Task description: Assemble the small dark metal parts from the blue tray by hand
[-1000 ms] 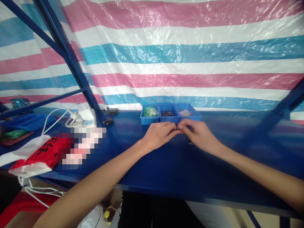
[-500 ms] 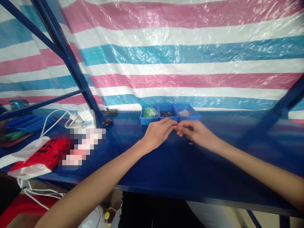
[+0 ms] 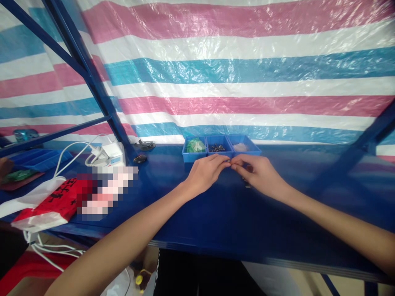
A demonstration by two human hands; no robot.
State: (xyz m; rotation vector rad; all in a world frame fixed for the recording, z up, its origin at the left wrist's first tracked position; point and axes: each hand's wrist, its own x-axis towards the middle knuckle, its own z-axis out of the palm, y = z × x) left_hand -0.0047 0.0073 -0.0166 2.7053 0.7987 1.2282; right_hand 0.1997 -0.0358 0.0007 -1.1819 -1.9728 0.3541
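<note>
My left hand [image 3: 206, 172] and my right hand [image 3: 258, 172] meet fingertip to fingertip just above the blue table [image 3: 216, 213]. Both pinch at the same spot, on something too small to make out. A small dark part [image 3: 247, 185] lies on the table under my right hand. Just behind the hands stands a row of three small blue bins [image 3: 220, 154]: the left one holds green pieces [image 3: 195, 145], the middle one small dark parts [image 3: 216, 147], the right one pale pieces [image 3: 240, 146].
A red and white bag [image 3: 52, 199] lies at the left, with a white charger and cables [image 3: 105, 154] behind it. Blue frame bars [image 3: 92, 82] rise at the left; another slants at the right [image 3: 370, 135]. A striped tarp [image 3: 234, 70] closes the back. Two small dark objects [image 3: 142, 150] lie by the post.
The hands stay pinched together; they lifted slightly toward the bins, and the right hand's fingers have shifted a little.
</note>
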